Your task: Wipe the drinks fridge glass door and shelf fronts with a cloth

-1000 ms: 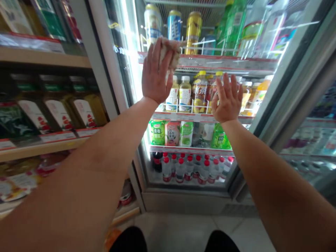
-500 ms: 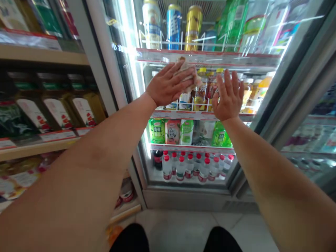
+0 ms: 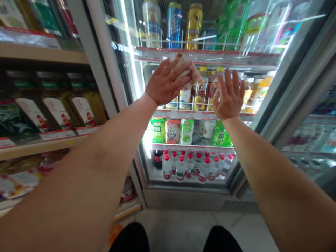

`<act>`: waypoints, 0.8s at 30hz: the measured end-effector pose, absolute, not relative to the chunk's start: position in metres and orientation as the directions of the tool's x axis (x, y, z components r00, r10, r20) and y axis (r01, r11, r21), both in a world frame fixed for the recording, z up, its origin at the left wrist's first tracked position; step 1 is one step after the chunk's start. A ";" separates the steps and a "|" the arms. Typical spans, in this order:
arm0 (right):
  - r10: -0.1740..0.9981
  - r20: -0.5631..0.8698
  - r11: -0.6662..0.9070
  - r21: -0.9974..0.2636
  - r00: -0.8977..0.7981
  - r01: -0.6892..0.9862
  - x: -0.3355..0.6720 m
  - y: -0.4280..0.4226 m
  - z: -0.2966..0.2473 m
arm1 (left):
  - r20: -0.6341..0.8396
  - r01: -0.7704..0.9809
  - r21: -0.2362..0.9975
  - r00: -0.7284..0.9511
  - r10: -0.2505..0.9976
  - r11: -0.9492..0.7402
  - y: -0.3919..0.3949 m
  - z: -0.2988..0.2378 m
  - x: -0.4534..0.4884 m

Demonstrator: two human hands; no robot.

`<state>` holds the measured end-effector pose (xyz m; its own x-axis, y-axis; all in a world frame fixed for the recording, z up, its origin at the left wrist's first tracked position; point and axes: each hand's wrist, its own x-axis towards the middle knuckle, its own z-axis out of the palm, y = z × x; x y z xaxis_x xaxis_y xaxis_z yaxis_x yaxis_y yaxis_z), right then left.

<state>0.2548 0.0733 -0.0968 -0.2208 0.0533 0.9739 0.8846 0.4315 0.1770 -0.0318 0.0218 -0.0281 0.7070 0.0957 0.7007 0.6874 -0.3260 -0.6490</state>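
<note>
Main source: white light strip (image 3: 127,31) inside the cooler (image 3: 183,201), left edge, overexposed. Glare streaks and specks on the glass (image 3: 312,16). Cooler interior bright; left-hand shelves (image 3: 42,56) dim, floor (image 3: 183,224) grey. Focus soft, shelf labels at far left blurred. Wide-angle stretch towards corners, forearms (image 3: 86,171) enlarged

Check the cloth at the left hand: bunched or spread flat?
Bunched: the cloth shows as a crumpled wad poking past the left hand, edges uneven; the part behind is hidden.
</note>
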 end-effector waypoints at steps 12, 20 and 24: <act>0.089 0.974 0.434 0.150 -0.208 0.888 0.254 0.071 -0.096 | 0.869 0.830 -0.434 0.488 0.078 -0.351 0.022 -0.029 -0.031; 0.108 0.972 0.442 0.142 -0.210 0.885 0.254 0.071 -0.096 | 0.816 0.787 -0.540 0.577 0.044 -0.299 0.022 -0.031 -0.032; 0.084 0.972 0.439 0.161 -0.219 0.884 0.255 0.073 -0.097 | 0.858 0.831 -0.500 0.514 -0.009 -0.243 0.022 -0.032 -0.032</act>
